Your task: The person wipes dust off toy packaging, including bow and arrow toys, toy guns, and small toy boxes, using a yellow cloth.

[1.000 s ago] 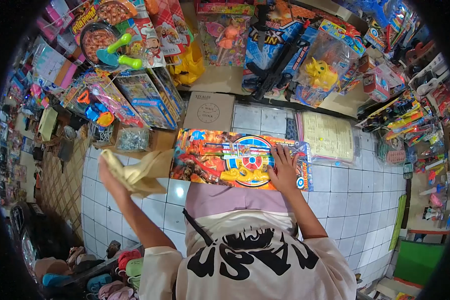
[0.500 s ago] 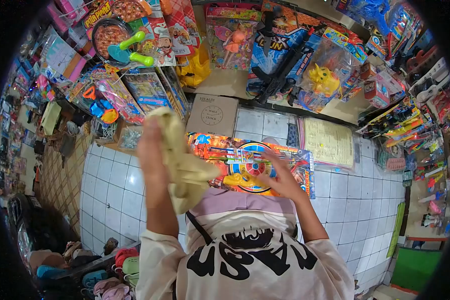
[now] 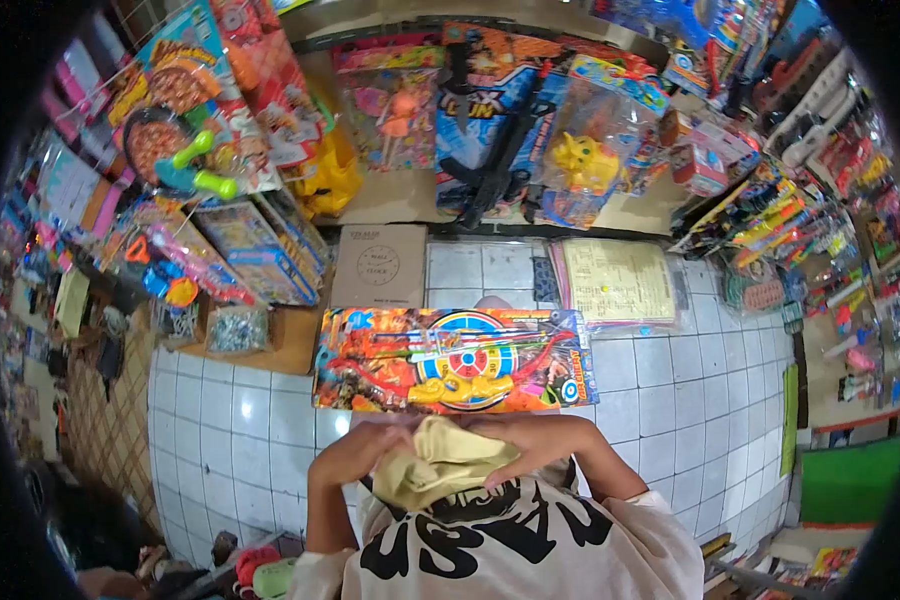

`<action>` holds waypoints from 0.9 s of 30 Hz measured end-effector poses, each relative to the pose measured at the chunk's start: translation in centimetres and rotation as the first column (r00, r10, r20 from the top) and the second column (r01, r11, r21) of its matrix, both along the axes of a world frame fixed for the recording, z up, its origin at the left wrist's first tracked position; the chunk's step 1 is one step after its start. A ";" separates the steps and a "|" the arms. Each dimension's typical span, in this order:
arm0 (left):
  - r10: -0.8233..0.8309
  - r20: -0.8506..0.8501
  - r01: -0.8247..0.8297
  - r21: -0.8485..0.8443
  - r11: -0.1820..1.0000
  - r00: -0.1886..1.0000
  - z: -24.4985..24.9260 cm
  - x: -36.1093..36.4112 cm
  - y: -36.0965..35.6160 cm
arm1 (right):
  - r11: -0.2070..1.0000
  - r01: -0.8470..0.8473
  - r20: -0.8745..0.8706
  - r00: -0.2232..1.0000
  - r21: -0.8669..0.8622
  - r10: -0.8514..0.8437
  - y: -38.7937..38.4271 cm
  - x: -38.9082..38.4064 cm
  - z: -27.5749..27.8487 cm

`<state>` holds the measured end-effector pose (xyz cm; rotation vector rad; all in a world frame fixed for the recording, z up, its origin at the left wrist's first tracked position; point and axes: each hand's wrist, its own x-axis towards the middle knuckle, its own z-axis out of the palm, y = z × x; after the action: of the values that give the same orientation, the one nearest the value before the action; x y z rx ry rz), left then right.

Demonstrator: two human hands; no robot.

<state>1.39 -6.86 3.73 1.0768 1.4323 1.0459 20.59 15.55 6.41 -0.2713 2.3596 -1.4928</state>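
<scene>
A pale yellow cloth [image 3: 440, 465] is bunched up in front of my chest, between both hands. My left hand [image 3: 370, 450] grips its left side, with the fingers slightly blurred. On the other side my right hand [image 3: 538, 442] is closed on the cloth, the thumb lying over it and the other fingers mostly hidden. Just beyond my hands, a packaged toy archery set [image 3: 460, 360] lies flat on the tiled surface. Its card carries a round target, a red bow and yellow parts.
Behind the archery set are a wall clock box [image 3: 380, 265] and a plastic-covered stack of papers [image 3: 615, 285]. Packaged toys line the back, including a black toy gun [image 3: 500, 150] and a doll pack [image 3: 395, 115]. A bag of small items [image 3: 238, 330] sits left.
My left hand has brought the cloth down from the upper left to my chest. My right hand has left the archery set and now holds the cloth too. The view has shifted.
</scene>
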 end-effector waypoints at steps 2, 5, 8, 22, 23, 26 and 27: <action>-0.194 -0.232 0.105 -0.350 0.931 0.953 -1.0 -0.3 -1.0 | 0.998 0.058 0.099 0.993 0.024 -0.060 0.9 -0.2 -1.5; -0.329 -0.511 -0.061 -0.605 0.794 0.794 -1.0 -0.2 -1.2 | 0.968 0.238 -0.028 0.971 0.075 -0.236 2.6 -1.5 -2.1; 0.084 -0.742 -0.408 -0.266 0.874 0.665 -0.6 -0.6 -1.7 | 0.883 0.439 -0.265 0.882 0.164 -0.389 4.8 -2.8 -2.8; 0.879 -0.032 -0.840 0.280 0.465 0.476 -4.6 -7.5 2.4 | 0.832 0.464 -0.032 0.878 0.302 -0.478 10.9 -12.4 -10.1; 0.867 -0.022 -0.823 0.304 0.479 0.497 -3.5 -7.9 2.9 | 0.878 0.454 -0.056 0.891 0.153 -0.451 12.1 -12.4 -10.3; 0.821 -0.018 -0.761 0.365 0.537 0.571 -2.6 -9.7 3.6 | 0.845 0.533 -0.170 0.830 -0.037 -0.531 15.2 -10.9 -8.9; 0.816 0.073 -0.768 0.395 0.505 0.574 0.4 -8.5 5.4 | 0.793 0.607 -0.278 0.755 -0.050 -0.594 15.8 -9.8 -7.0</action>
<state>-7.09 -1.44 4.14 0.7048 1.9465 2.0396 10.78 31.33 -0.56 0.3640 2.8820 -1.7573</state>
